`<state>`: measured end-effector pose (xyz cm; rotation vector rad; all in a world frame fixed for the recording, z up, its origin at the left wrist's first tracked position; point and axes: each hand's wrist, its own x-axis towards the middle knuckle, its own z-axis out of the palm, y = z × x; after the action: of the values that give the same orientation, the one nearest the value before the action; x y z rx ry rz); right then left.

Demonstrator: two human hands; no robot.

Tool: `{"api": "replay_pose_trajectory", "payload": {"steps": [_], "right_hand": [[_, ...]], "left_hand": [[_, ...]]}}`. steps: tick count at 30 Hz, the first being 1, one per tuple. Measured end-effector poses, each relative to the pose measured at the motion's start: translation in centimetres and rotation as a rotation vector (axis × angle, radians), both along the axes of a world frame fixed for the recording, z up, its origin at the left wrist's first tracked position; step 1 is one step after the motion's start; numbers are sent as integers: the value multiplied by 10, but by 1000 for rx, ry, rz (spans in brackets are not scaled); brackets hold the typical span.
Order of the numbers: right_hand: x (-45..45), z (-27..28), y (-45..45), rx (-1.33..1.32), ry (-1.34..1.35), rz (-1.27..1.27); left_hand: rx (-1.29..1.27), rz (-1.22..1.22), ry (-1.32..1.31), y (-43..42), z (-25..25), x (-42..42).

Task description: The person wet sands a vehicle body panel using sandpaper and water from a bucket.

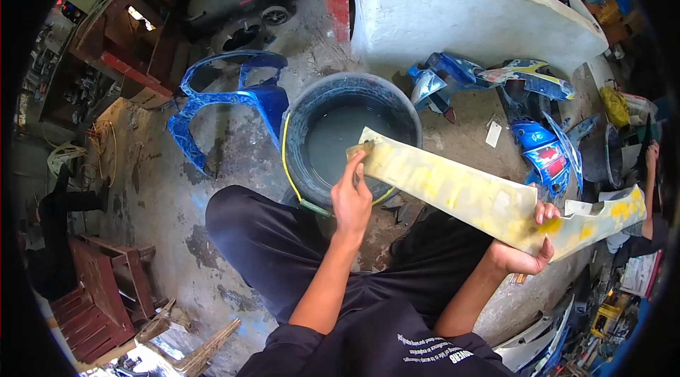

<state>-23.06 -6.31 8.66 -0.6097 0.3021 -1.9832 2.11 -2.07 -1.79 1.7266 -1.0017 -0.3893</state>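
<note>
Stained grey concrete floor; low white wall; reddish wooden bench.

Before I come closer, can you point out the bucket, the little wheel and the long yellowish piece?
Bucket (348, 79): head view, on its far rim.
Little wheel (275, 15): head view, on its hub.
Long yellowish piece (460, 189): head view, on its broad face.
</note>
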Motion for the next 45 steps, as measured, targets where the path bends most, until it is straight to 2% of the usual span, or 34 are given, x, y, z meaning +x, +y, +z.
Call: {"api": "replay_pose_trajectory", "payload": {"steps": [3,6,7,10,12,15,17,18,21,24,25,29,32,33,36,38,41,43,44,45], "right_hand": [[-5,-1,-2,-20,-16,-12],[-2,-2,-1,-26,9,7],[-3,-2,0,-28,13,1],[-5,-2,0,0,2,4],[-8,-3,-2,-8,12,-35],[-6,-4,0,-6,12,-20],[-2,-2,1,-10,16,-15],[-1,-1,1,-12,13,2],[-7,-2,-1,6,5,-40],[-5,-5,-1,-39,30,36],[-5,-4,0,-39,35,29],[0,0,0,24,14,-40],[1,-1,0,22,30,-38],[1,-2,0,2,35,-1],[1,-2,0,2,20,-6],[0,-1,-2,28,31,-50],[0,-3,-2,36,48,-68],[-2,-3,-1,23,51,-39],[-2,-3,-1,28,54,-46],[-1,-4,-1,33,54,-50]], "left_hand": [[-177,-117,-57,5,5,-13],[-108,-83,-75,10,5,-5],[-34,-1,-84,6,-3,4],[-19,-50,-37,7,-6,6],[-160,-168,-113,11,-2,-11],[-169,-159,-78,10,-2,-4],[166,38,70,6,-5,9],[167,36,73,7,-4,4],[-181,-167,-103,9,-2,-13],[-155,-16,-82,6,-7,-2],[-47,52,-63,4,-9,4],[-162,-119,-78,7,-3,-15],[-147,-81,-45,9,0,-11],[-84,10,-18,5,-2,-5],[-27,4,13,4,0,-7],[-142,-134,-30,8,1,-20],[-149,-118,16,6,5,-13],[161,111,180,2,7,-4],[161,113,182,3,5,-8],[36,28,77,5,3,-15]]}}
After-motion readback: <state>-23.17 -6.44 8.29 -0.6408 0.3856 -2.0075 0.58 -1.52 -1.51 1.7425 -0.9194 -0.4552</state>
